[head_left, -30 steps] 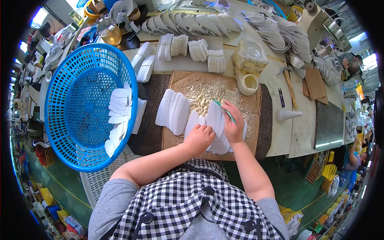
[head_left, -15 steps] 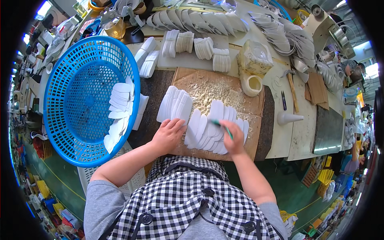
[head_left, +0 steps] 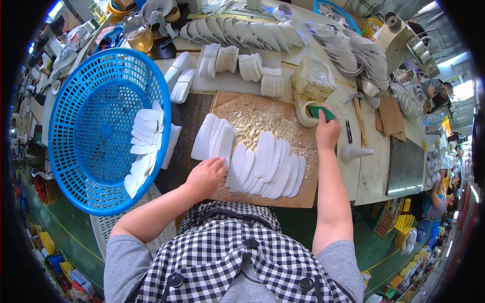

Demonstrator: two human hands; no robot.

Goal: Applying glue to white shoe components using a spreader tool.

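My left hand (head_left: 204, 177) rests on the wooden work board (head_left: 262, 113), its fingertips touching the near end of a fanned row of white insole-shaped pieces (head_left: 265, 166). A second small stack of white pieces (head_left: 212, 137) lies just beyond the left hand. My right hand (head_left: 327, 132) is stretched out to the board's far right corner and grips a green-handled brush (head_left: 321, 112) over a white pot (head_left: 304, 112).
A big blue plastic basket (head_left: 96, 91) with white pieces (head_left: 144, 144) in it stands at the left. Stacks of white pieces (head_left: 242, 63) line the back of the bench. A yellowish block (head_left: 314, 78), a white cone (head_left: 354, 152) and small scissors (head_left: 348, 131) lie to the right.
My right hand has left the fanned pieces and reached out to the pot at the far right with the brush. My left hand has shifted left, to the near end of the row.
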